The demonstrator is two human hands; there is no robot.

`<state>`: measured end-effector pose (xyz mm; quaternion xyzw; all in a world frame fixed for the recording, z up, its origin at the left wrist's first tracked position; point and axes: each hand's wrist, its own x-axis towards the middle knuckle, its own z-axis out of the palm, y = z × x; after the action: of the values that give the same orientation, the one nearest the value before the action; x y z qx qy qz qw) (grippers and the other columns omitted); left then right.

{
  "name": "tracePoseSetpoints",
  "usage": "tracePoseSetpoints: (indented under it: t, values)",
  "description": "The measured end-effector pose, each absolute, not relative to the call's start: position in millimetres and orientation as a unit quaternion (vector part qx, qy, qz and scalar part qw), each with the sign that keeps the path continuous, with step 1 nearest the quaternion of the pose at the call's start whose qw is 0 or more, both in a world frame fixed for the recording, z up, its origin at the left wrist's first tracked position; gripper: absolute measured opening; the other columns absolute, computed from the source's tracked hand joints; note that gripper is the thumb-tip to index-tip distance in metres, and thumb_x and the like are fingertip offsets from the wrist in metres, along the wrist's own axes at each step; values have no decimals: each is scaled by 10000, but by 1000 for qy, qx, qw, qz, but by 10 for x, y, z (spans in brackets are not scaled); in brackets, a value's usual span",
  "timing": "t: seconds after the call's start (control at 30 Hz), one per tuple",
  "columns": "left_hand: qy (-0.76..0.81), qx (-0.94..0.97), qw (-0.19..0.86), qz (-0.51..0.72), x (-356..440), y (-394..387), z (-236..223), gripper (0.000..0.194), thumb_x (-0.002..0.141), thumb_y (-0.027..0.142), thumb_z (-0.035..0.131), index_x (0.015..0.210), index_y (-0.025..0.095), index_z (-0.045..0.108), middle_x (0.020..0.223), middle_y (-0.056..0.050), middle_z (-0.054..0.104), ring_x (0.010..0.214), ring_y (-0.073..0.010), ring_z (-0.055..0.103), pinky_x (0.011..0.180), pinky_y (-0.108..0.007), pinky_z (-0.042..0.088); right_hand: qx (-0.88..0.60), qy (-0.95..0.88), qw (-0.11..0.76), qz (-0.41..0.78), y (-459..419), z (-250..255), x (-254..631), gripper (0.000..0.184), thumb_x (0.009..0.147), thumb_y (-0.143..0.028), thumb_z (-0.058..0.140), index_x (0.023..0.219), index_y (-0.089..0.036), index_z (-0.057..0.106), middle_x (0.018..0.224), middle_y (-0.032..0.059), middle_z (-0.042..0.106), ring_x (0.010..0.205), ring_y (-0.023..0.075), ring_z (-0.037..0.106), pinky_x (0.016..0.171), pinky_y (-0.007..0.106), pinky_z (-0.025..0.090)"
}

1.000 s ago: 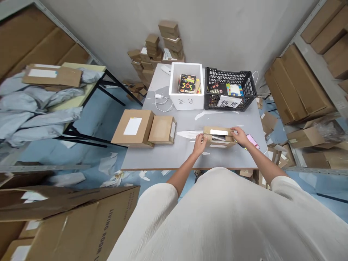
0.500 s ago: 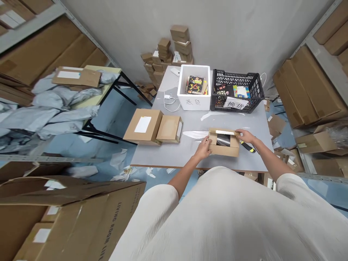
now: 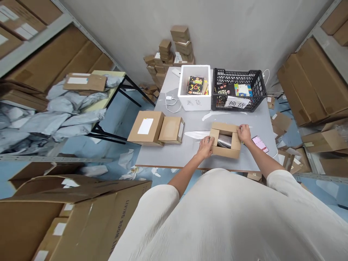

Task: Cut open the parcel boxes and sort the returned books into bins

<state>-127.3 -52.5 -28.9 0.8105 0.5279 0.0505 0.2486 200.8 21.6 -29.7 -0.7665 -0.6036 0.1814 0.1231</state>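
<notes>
The open box (image 3: 225, 152) is set near the edge of the tabletop (image 3: 163, 156). Flaps (image 3: 235, 142) are seen around a gap, and a grey thing (image 3: 224, 140) is seen inside; what it is cannot be told. The box's 9 o'clock side is gripped by the left hand (image 3: 206, 147), with bent fingers. The 2 o'clock corner is touched by the right hand (image 3: 244, 133); its fingers are bent too, but whether the corner is pinched cannot be told.

A flap could be torn if it is pulled too hard. If the open box is tipped, the grey thing could be spilled. At 3 o'clock, the phone (image 3: 260, 144) could be bumped if the right hand is swung out. If the open box is shoved too far, the small box (image 3: 170, 129) at 9 o'clock, the white bin (image 3: 194, 103) at 11 or the black crate (image 3: 255, 103) near 12 could be knocked.
</notes>
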Motion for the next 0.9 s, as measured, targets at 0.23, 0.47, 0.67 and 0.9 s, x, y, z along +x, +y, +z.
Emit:
tracePoseSetpoints:
  t: [0.23, 0.47, 0.67, 0.9]
  values:
    - [445, 861, 246, -15, -959, -316, -108, 869, 814, 161, 768, 1640, 262, 519, 1831, -196, 270, 1729, -411, 176, 1376, -698, 156, -733, -662, 34, 152, -90, -265, 1791, 771, 996, -613, 582, 1636, -204, 455, 1771, 218, 345, 1516, 435, 379, 1211, 598, 358]
    - [507, 837, 205, 10, -974, -308, -9, 532, 962, 273, 627, 1493, 238, 631, 1833, -166, 326, 1719, -391, 234, 1384, -680, 179, -739, -644, 12, 196, -128, -187, 1724, 841, 954, -490, 589, 1720, -239, 351, 1848, 189, 247, 1588, 424, 348, 1253, 617, 316]
    - [556, 801, 210, 71, -1170, -343, -8, 419, 1036, 299, 562, 1445, 219, 598, 1734, -200, 452, 1646, -383, 367, 1344, -628, 297, -729, -622, 135, 251, -188, -102, 1988, 825, 945, -386, 501, 1739, -228, 342, 1771, 184, 412, 1574, 393, 438, 1246, 606, 422]
    - [587, 771, 229, 91, -885, -200, -82, 611, 981, 371, 685, 1542, 230, 487, 1652, -195, 495, 1542, -406, 454, 1265, -570, 390, -758, -550, 241, 255, -480, -182, 2416, 823, 943, -368, 483, 1734, -206, 324, 1647, 217, 514, 1382, 338, 605, 1167, 529, 523]
